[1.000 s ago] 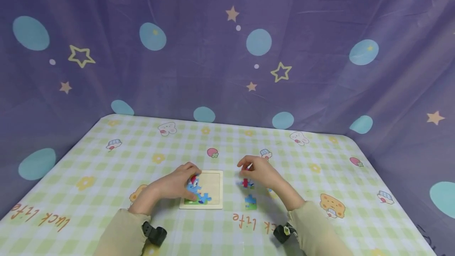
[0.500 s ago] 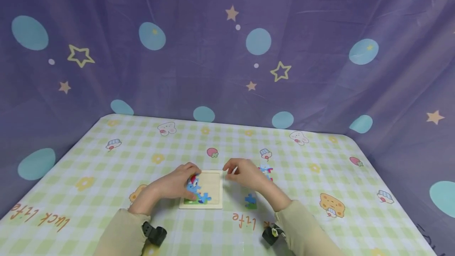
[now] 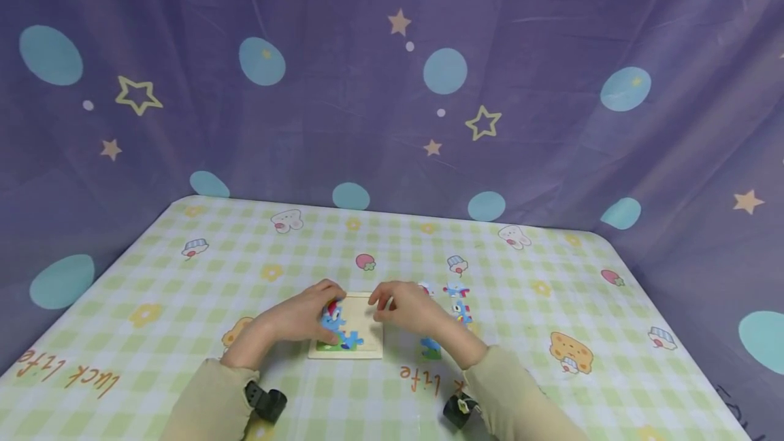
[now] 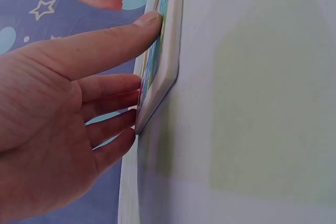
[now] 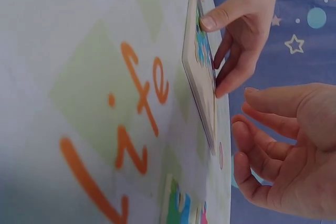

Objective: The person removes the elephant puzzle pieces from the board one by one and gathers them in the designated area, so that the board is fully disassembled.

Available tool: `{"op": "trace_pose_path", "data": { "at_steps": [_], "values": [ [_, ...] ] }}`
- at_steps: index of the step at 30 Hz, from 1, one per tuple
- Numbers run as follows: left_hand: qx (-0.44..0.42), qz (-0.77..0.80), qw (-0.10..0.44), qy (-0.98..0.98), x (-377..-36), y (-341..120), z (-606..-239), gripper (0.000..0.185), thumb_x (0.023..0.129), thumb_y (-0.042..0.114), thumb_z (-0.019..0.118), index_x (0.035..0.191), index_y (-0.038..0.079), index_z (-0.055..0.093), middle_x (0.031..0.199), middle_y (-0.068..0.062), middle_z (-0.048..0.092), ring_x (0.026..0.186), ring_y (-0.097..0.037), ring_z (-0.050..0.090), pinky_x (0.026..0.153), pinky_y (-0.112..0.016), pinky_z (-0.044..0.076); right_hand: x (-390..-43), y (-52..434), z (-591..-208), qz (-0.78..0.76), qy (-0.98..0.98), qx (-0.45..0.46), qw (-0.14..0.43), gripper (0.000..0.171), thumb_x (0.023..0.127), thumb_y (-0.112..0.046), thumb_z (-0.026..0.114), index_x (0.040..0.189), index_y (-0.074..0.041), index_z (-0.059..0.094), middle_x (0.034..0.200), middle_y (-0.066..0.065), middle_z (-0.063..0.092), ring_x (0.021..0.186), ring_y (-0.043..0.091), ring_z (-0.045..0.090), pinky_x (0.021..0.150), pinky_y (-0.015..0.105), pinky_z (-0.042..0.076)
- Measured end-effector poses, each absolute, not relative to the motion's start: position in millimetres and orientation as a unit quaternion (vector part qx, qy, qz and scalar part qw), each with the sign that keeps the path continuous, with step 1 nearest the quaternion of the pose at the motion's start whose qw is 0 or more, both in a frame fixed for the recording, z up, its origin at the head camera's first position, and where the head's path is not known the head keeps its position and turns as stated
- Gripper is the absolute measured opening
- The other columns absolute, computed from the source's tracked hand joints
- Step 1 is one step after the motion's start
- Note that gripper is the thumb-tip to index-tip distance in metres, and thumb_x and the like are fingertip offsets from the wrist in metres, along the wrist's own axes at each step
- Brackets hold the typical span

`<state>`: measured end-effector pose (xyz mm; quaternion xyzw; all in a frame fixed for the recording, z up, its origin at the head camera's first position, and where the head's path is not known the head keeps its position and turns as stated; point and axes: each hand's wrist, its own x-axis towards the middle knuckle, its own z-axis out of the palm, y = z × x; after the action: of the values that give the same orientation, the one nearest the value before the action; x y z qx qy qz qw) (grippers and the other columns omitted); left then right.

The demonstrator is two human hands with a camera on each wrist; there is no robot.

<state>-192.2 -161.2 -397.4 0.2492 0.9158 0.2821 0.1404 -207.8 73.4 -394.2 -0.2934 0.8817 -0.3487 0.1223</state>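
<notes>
Left hand (image 3: 306,317) resting on the left side of the wooden puzzle tray (image 3: 361,349), thumb laid straight along its near-left edge, the other fingers straight and lying over the fitted pieces. Tray flat on the checked tablecloth (image 3: 184,278), near the middle of the table and toward the near edge. Blue pony picture (image 3: 335,324) partly assembled in the tray's left half, right half bare wood.

Right hand (image 3: 407,308) poised over the tray's far-right corner, fingers loosely curled and a little apart. From the right wrist view, nothing plainly seen between those fingers (image 5: 257,150); possibly a small piece hidden behind them, cannot tell. Same view: tray seen edge-on (image 5: 197,72), with the left hand's thumb (image 5: 220,17) on its rim.

From the left wrist view: thumb (image 4: 105,43) pressed against the tray's edge (image 4: 168,51), remaining fingers straight beside the tray's corner.

Loose puzzle pieces on the cloth to the right of the tray: a blue-and-green one (image 3: 431,347) just right of the tray's near corner, partly under the right forearm; a blue one (image 3: 462,312) further right; a red-and-blue one (image 3: 456,289) beyond it, toward the far side. Purple backdrop (image 3: 551,53) with stars and pale blue dots behind the table.
</notes>
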Motion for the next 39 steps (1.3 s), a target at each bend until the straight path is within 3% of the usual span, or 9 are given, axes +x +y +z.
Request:
{"op": "trace_pose_path", "data": {
  "at_steps": [8, 23, 33, 39],
  "values": [
    [0.266, 0.289, 0.146, 0.908, -193, -164, -397, 0.073, 0.080, 0.021, 0.084, 0.137, -0.008, 0.049, 0.140, -0.021, 0.043, 0.129, -0.040, 0.043, 0.104, -0.054, 0.038, -205, 62, -398, -0.326, 0.878, -0.327, 0.125, 0.019, 0.087, -0.004, 0.073, 0.106, -0.004, 0.071, 0.083, -0.001, 0.066, 0.072, 0.008, 0.059, 0.069, 0.023, 0.048],
    [0.289, 0.330, 0.179, 0.881, -196, -175, -399, 0.076, 0.079, 0.016, 0.081, 0.142, -0.008, 0.045, 0.146, -0.021, 0.037, 0.135, -0.042, 0.035, 0.105, -0.055, 0.035, -197, 44, -398, -0.277, 0.891, -0.330, 0.145, 0.020, 0.081, -0.009, 0.079, 0.100, -0.007, 0.072, 0.086, -0.003, 0.063, 0.074, 0.004, 0.054, 0.071, 0.020, 0.046],
    [0.294, 0.340, 0.183, 0.874, -195, -175, -398, 0.078, 0.079, 0.015, 0.081, 0.142, -0.010, 0.043, 0.145, -0.023, 0.035, 0.134, -0.043, 0.034, 0.104, -0.055, 0.036, -195, 35, -399, -0.214, 0.914, -0.316, 0.138, 0.025, 0.077, -0.025, 0.087, 0.094, -0.014, 0.072, 0.086, -0.009, 0.060, 0.075, 0.002, 0.053, 0.071, 0.020, 0.046],
    [0.290, 0.339, 0.182, 0.876, -195, -175, -398, 0.077, 0.079, 0.015, 0.081, 0.142, -0.010, 0.043, 0.146, -0.023, 0.035, 0.135, -0.043, 0.034, 0.104, -0.055, 0.036, -192, 33, -397, -0.208, 0.916, -0.318, 0.128, 0.024, 0.077, -0.023, 0.087, 0.092, -0.014, 0.071, 0.083, -0.009, 0.060, 0.072, 0.002, 0.051, 0.069, 0.019, 0.045]
  ]
}}
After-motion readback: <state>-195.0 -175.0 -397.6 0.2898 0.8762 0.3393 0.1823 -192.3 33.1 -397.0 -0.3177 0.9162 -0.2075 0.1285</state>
